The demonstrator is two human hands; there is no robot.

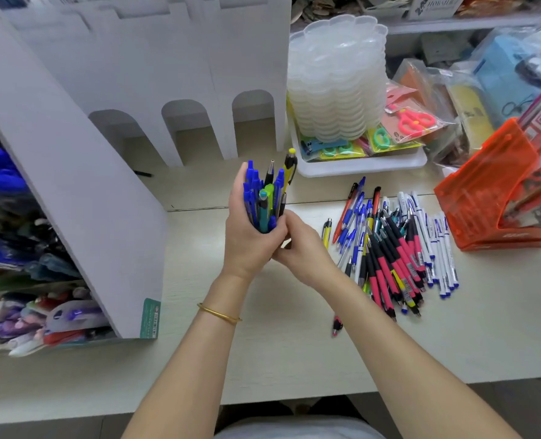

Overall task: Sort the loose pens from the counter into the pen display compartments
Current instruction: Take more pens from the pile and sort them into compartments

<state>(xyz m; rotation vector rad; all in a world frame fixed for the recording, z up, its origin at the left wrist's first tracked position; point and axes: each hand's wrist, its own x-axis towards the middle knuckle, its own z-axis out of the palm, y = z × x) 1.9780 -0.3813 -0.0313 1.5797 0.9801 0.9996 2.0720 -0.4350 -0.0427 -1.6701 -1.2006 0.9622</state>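
While squaring a handful: keeping the grip firm

While holding the bundle of pens upright over the middle of the worktop, curling the left hand round it and pressing the curled right hand against its lower ends. Seemingly evening the ends before carrying the lot to the pen display along the left edge. Needing care: keeping the left grip snug, nudging gently from below, minding the yellow pen poking up highest. Leaving the loose pens lying toward the right edge, awaiting sorting.
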